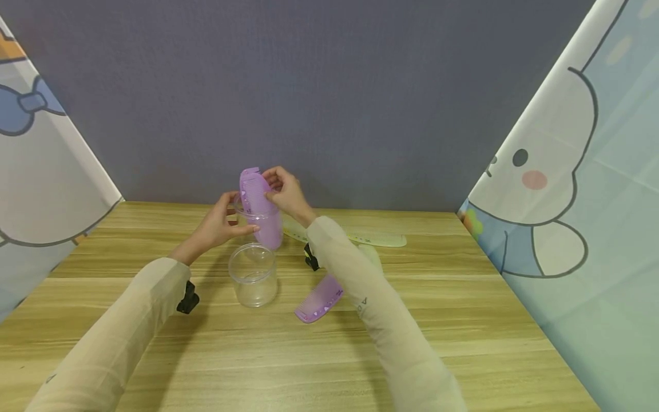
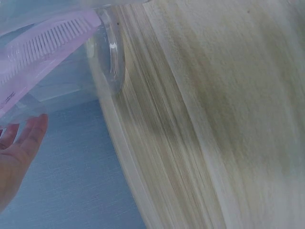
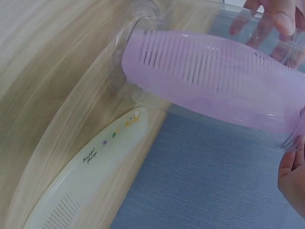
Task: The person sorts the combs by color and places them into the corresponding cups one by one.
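Observation:
Fingers and thumb of my left hand (image 1: pixel 216 228) curve around a clear plastic jar (image 1: pixel 239 232) at the back left of the table. Inside this jar stands a purple comb (image 1: pixel 255 197), its upper end sticking out above the rim. My right hand (image 1: pixel 289 195) pinches the comb's edge near the top. In the right wrist view, the comb (image 3: pixel 190 76) shows its teeth through the clear wall, with one end close to the jar's base. A second clear jar (image 1: pixel 255 290) stands upright just in front of the first, with nothing in it.
Another purple comb (image 1: pixel 320 300) lies to the right, partly under my right sleeve. Pale green combs (image 1: pixel 383 238) lie along the back; one, with printed flowers (image 3: pixel 105 148), lies beside the held jar. A grey wall (image 1: pixel 329 114) rises behind the table, with cartoon-printed cloths at both sides.

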### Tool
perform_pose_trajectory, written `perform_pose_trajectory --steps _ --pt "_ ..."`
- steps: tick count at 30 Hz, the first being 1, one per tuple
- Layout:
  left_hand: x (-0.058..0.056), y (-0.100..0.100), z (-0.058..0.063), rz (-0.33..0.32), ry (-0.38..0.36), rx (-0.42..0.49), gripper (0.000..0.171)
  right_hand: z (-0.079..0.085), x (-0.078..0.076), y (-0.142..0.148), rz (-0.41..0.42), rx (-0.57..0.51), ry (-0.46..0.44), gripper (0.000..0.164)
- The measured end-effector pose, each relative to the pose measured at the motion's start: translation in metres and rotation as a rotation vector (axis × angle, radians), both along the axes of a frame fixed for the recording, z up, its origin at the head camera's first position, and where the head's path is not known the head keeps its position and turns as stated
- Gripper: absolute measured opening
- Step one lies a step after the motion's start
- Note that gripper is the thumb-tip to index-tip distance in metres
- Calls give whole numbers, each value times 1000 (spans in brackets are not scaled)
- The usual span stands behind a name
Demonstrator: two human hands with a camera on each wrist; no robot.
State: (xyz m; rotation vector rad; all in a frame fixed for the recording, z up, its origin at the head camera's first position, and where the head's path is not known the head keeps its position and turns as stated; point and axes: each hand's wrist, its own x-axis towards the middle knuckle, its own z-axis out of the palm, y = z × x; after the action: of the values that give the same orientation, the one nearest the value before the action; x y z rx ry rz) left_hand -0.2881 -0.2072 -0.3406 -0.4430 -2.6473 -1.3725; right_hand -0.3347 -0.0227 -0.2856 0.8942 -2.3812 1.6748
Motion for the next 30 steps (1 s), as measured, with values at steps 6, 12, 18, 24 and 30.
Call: perform_pose_trajectory --steps 6,12,18,24,30 --pt "-1 -1 0 -3 6 -1 94 -12 -14 -5 -40 8 31 38" --pt "-1 -2 -1 -5 7 2 94 -15 -16 -4 -69 33 42 36" --pt "-1 -1 0 -7 6 0 93 -21 -17 -7 -97 71 45 38" --pt "0 0 0 -10 4 3 93 -21 -16 -9 -86 52 58 39" --pt "-1 0 0 -11 4 2 94 -21 -15 -7 -105 82 30 40"
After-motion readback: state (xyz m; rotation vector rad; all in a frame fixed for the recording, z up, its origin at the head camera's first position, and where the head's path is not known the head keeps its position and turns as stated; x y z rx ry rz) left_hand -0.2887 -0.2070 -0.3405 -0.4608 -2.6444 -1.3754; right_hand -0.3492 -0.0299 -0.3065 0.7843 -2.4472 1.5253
